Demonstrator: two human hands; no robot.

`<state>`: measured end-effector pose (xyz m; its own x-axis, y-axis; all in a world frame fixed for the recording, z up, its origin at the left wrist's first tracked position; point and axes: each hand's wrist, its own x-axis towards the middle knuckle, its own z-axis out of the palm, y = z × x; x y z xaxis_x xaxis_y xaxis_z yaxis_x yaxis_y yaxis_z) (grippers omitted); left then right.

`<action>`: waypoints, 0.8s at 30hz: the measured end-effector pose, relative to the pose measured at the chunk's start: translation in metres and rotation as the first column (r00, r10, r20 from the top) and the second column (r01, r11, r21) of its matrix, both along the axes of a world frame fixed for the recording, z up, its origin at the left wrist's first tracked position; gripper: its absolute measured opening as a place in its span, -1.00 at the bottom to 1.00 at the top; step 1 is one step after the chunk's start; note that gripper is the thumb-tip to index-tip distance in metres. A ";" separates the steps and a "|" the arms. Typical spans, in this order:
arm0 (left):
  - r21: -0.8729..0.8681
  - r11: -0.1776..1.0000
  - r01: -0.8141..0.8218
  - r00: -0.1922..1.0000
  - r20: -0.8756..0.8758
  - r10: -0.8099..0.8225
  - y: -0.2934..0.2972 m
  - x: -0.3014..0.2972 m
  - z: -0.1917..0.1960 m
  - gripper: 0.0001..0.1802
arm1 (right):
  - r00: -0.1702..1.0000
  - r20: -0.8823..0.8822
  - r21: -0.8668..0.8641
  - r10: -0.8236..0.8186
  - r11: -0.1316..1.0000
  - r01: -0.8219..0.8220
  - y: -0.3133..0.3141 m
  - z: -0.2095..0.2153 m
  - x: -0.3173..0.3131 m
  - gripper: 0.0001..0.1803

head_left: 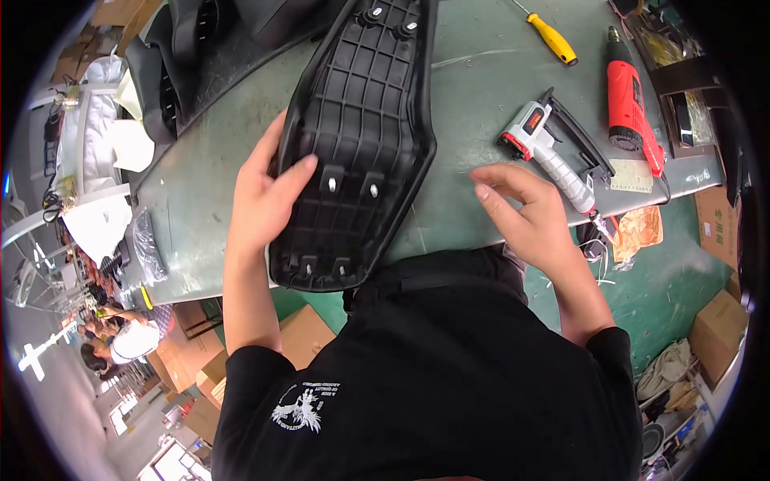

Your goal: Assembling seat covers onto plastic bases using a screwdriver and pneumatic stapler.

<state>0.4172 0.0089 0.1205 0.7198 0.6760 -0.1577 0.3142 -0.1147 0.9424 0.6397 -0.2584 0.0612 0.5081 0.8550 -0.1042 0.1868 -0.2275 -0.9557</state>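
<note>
A long black motorcycle seat (365, 120) lies upside down on the green table, its ribbed plastic base facing up. Pale metal studs or fittings and black rubber pads show on that base. My left hand (269, 188) grips the seat's left edge, thumb on the base and fingers round the side, partly hidden. My right hand (525, 212) hovers over the table right of the seat, fingers loosely bent and thumb a little apart, with nothing visible in them. Just beyond it lies a silver and black staple gun (553, 152) with an air hose fitting.
A red heat gun (630, 104) and a yellow-handled screwdriver (553, 40) lie at the far right. More black seat parts (184, 64) fill the far left. A plastic bag (149, 244) rests on the left edge. Cardboard boxes (716, 325) stand beyond; another person (132, 337) is at left.
</note>
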 end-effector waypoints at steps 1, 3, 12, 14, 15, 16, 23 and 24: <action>0.035 0.999 0.022 1.000 0.019 -0.022 -0.004 -0.006 0.005 -0.27 | 1.000 0.002 0.003 -0.012 1.000 0.012 0.003 -0.002 0.000 -0.71; 0.018 0.999 0.050 0.998 0.045 -0.051 -0.011 -0.021 0.014 -0.24 | 0.969 -0.241 0.037 -0.049 0.998 0.060 0.010 -0.004 0.000 -0.51; -0.232 0.962 0.142 0.969 0.232 -0.087 0.004 -0.116 -0.014 -0.14 | 0.929 -0.250 0.420 0.273 0.895 -0.150 0.035 0.031 0.001 0.28; -0.263 0.958 0.116 0.967 0.250 -0.048 0.001 -0.120 -0.018 -0.15 | 0.939 -0.191 0.519 0.286 0.841 -0.151 0.036 0.037 -0.005 0.27; -0.287 0.953 0.101 0.960 0.278 -0.018 0.001 -0.118 -0.023 -0.18 | 0.937 -0.220 0.510 0.272 0.851 -0.127 0.037 0.039 -0.008 0.27; -0.310 0.947 0.087 0.952 0.305 0.012 0.002 -0.117 -0.027 -0.21 | 0.938 -0.218 0.502 0.269 0.855 -0.128 0.038 0.041 -0.008 0.27; 0.017 0.981 0.194 0.969 0.153 -0.194 -0.004 -0.134 -0.009 -0.14 | 0.869 -0.399 0.479 0.291 0.875 -0.072 0.024 0.044 0.005 -0.07; 0.013 0.981 0.192 0.968 0.164 -0.192 -0.008 -0.129 -0.005 -0.14 | 0.832 -0.482 0.456 0.275 0.890 -0.029 0.022 0.044 0.007 -0.15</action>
